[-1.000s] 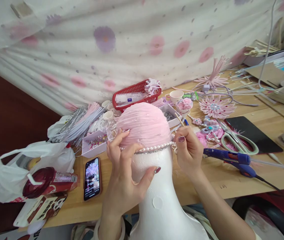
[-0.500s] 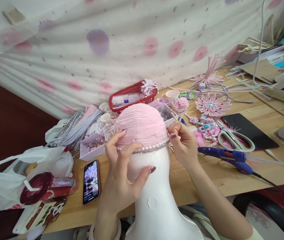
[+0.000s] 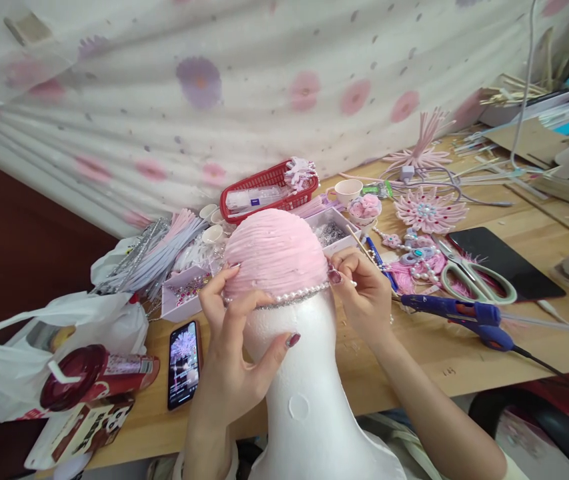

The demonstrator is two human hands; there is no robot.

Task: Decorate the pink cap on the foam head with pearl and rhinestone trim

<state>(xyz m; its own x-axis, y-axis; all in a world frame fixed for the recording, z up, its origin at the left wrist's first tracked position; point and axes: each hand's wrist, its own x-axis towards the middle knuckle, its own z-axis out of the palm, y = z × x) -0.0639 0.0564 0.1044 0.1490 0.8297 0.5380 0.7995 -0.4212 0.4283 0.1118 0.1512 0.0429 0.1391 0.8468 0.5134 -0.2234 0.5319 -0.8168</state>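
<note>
A white foam mannequin head (image 3: 304,353) stands upright, topped by a pink ribbed cap (image 3: 277,253). Along the cap's lower edge runs a pearl string (image 3: 299,294) above a silver trim. My left hand (image 3: 239,340) is spread against the left side of the cap, fingertips on the pink surface and thumb apart near the foam. At the cap's right edge, my right hand (image 3: 361,290) pinches the end of the pearl string, and a thin wooden stick (image 3: 357,239) sticks up behind its fingers.
A blue glue gun (image 3: 454,313), scissors (image 3: 479,273) and a black tablet (image 3: 509,263) lie right. A red basket (image 3: 269,190) and bead boxes (image 3: 181,297) stand behind. On the left are a phone (image 3: 183,363), a red cup (image 3: 99,377) and a plastic bag (image 3: 59,327).
The foam head has shifted slightly left, with my left hand on it. My right hand has moved a little lower, and more of the blue pen behind it shows.
</note>
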